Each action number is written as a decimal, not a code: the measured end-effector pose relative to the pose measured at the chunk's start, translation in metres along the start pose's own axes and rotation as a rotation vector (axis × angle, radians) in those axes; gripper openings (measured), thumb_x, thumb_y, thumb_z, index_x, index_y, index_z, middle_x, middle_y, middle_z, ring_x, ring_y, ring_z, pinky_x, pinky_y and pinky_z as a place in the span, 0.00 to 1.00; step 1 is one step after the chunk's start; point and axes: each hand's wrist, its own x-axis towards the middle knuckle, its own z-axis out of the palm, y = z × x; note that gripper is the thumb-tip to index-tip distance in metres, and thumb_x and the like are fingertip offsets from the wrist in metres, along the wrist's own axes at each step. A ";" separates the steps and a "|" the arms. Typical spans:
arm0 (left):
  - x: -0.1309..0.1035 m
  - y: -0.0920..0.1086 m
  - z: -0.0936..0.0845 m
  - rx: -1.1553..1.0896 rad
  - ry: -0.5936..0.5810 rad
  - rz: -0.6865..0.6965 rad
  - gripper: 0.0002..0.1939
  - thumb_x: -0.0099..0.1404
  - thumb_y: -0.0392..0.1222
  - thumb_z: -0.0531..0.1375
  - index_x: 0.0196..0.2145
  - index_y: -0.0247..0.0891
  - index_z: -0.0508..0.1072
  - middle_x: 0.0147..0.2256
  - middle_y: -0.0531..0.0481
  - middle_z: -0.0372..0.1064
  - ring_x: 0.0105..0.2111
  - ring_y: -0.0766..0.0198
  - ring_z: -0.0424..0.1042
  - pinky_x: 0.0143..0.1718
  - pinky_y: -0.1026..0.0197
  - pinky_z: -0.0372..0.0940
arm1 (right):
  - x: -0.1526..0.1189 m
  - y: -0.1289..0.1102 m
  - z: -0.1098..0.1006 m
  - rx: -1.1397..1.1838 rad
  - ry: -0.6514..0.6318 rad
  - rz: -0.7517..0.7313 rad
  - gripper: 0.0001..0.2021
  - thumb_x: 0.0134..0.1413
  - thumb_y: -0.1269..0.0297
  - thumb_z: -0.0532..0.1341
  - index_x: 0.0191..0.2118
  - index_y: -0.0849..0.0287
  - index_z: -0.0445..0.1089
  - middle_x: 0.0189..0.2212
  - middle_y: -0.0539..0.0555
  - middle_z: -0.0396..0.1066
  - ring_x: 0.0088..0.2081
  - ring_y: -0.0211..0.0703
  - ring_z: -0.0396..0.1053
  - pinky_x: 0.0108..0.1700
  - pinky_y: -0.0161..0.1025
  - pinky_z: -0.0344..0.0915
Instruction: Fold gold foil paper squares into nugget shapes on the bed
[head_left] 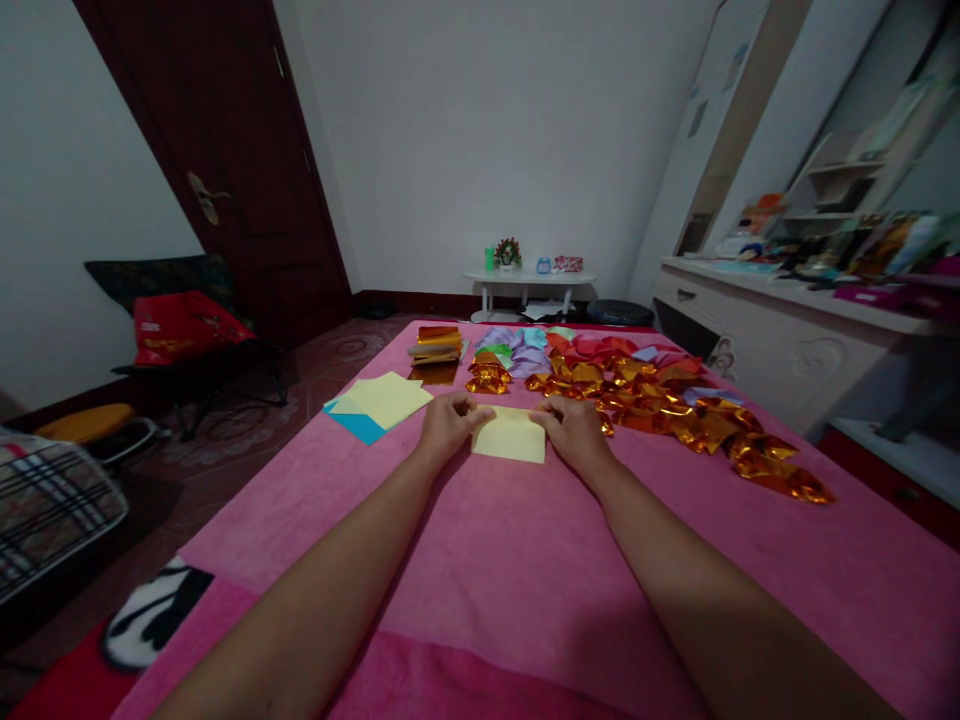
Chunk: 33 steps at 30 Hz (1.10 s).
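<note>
A pale yellow sheet of paper (510,437) lies on the pink cloth (495,550) between my hands. My left hand (448,425) pinches its upper left corner, and my right hand (574,428) pinches the upper right corner. Left of my left hand, yellow sheets (386,398) rest over a blue sheet (362,426). Behind them is a stack of shiny gold foil sheets (436,350). Beyond and right of my right hand spread several folded gold foil pieces (660,400), with folded purple (529,358) and red (592,348) paper pieces behind.
A small white table (531,276) with a potted plant (508,252) stands by the far wall. At the right is a cluttered white dresser (780,300). On the left, a chair holds a red bag (187,328), near a dark door (225,150).
</note>
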 end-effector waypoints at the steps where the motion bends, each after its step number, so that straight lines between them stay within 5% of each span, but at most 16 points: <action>1: 0.000 0.000 0.000 -0.009 -0.031 0.001 0.15 0.48 0.49 0.67 0.21 0.33 0.71 0.18 0.56 0.62 0.19 0.72 0.57 0.20 0.68 0.50 | 0.000 -0.001 -0.001 -0.004 -0.006 -0.007 0.07 0.51 0.66 0.61 0.25 0.60 0.72 0.21 0.50 0.70 0.24 0.38 0.65 0.28 0.34 0.57; 7: -0.004 0.007 0.009 0.094 -0.164 -0.019 0.16 0.50 0.51 0.66 0.28 0.34 0.78 0.26 0.49 0.73 0.23 0.66 0.66 0.23 0.67 0.54 | -0.002 -0.010 0.000 -0.028 -0.048 -0.062 0.05 0.51 0.68 0.60 0.27 0.59 0.72 0.24 0.51 0.72 0.26 0.40 0.67 0.31 0.35 0.58; 13: -0.012 0.027 0.014 0.402 -0.237 0.251 0.11 0.56 0.48 0.63 0.31 0.40 0.80 0.29 0.48 0.76 0.27 0.63 0.70 0.28 0.65 0.56 | -0.007 -0.020 0.009 -0.053 -0.127 -0.181 0.06 0.55 0.69 0.58 0.32 0.57 0.73 0.30 0.52 0.74 0.32 0.41 0.69 0.36 0.36 0.60; 17: -0.011 0.029 0.007 0.526 -0.218 0.296 0.10 0.57 0.48 0.62 0.31 0.41 0.80 0.27 0.48 0.76 0.25 0.63 0.68 0.27 0.64 0.53 | -0.006 -0.019 0.007 -0.052 -0.116 -0.150 0.07 0.54 0.69 0.58 0.31 0.56 0.74 0.31 0.52 0.75 0.32 0.42 0.70 0.36 0.36 0.61; 23: -0.003 0.010 -0.006 0.391 -0.192 0.125 0.10 0.56 0.46 0.61 0.30 0.38 0.79 0.24 0.51 0.73 0.23 0.66 0.66 0.23 0.66 0.51 | -0.001 -0.006 -0.001 0.044 -0.067 -0.022 0.06 0.49 0.68 0.58 0.28 0.58 0.73 0.25 0.51 0.73 0.28 0.41 0.68 0.32 0.36 0.60; 28: 0.004 0.001 -0.010 0.167 -0.081 -0.056 0.17 0.57 0.48 0.59 0.16 0.34 0.68 0.15 0.56 0.58 0.17 0.71 0.55 0.19 0.67 0.45 | 0.001 0.004 -0.001 0.364 0.006 0.133 0.08 0.50 0.64 0.56 0.28 0.60 0.70 0.21 0.48 0.67 0.23 0.37 0.64 0.27 0.35 0.59; 30: 0.006 0.003 -0.011 0.055 -0.039 -0.182 0.21 0.58 0.50 0.57 0.14 0.35 0.63 0.13 0.56 0.54 0.15 0.73 0.50 0.18 0.66 0.42 | 0.002 0.006 0.000 0.529 0.041 0.241 0.09 0.49 0.62 0.57 0.33 0.60 0.70 0.23 0.49 0.67 0.22 0.36 0.63 0.25 0.33 0.60; 33: 0.004 0.013 -0.013 -0.146 -0.148 -0.370 0.22 0.58 0.55 0.57 0.17 0.35 0.66 0.12 0.55 0.55 0.13 0.73 0.50 0.16 0.66 0.43 | 0.003 -0.002 0.003 0.654 0.023 0.258 0.18 0.40 0.64 0.64 0.41 0.60 0.69 0.35 0.53 0.71 0.29 0.36 0.66 0.30 0.35 0.65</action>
